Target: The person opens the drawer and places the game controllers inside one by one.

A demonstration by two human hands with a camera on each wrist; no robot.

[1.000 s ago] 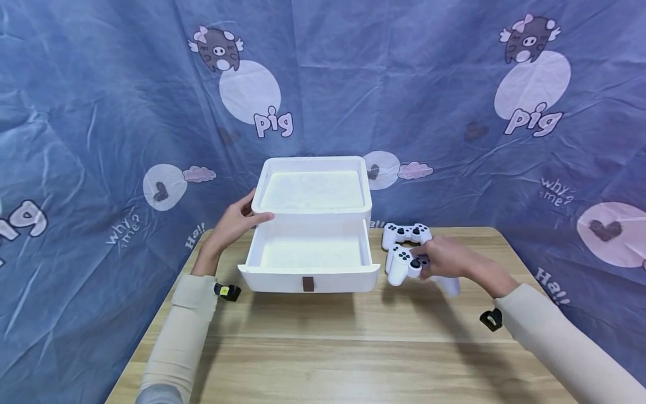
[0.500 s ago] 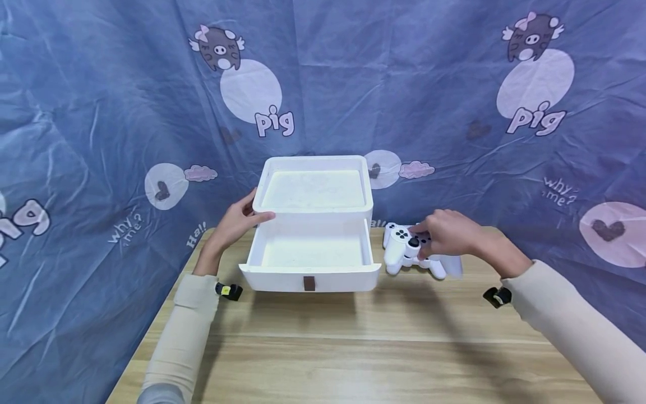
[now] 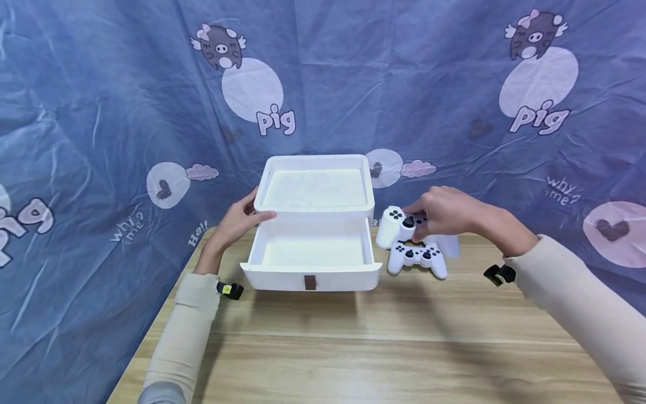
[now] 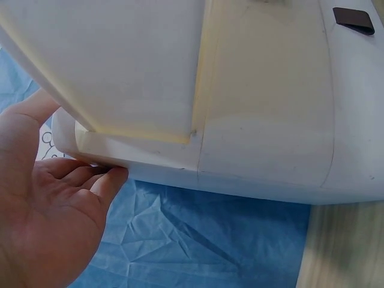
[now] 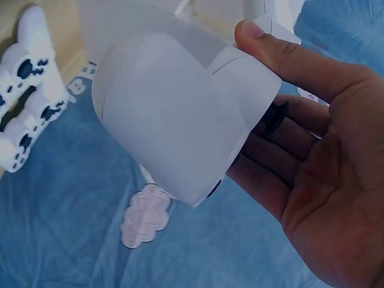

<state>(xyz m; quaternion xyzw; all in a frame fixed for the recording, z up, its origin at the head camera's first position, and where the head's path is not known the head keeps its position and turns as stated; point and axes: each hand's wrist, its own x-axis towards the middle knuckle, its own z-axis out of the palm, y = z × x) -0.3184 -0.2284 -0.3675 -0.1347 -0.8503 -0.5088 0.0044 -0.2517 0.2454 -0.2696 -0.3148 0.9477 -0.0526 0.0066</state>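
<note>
A white drawer box (image 3: 348, 214) stands toward the back of the table, its drawer (image 3: 272, 280) pulled out and showing a bare inside. My left hand (image 3: 236, 224) grips the box's left side, thumb over the rim and fingers bent beneath it in the left wrist view. Raised in my right hand (image 3: 449, 210) is a white game controller (image 3: 388, 229), pinched between thumb and fingers around its middle. In the right wrist view, one handle of this controller (image 5: 162, 114) faces the camera. Below it lies another white controller (image 3: 418, 259); a further one behind is mostly hidden.
A brown pull tab (image 3: 310, 282) sits on the drawer's front. Wooden tabletop (image 3: 323, 348) extends in front of the box. Blue printed cloth (image 3: 333, 84) hangs close behind and along both sides.
My right hand has lifted the controller up and away from the table, uncovering the controller lying below. My left hand stays on the box.
</note>
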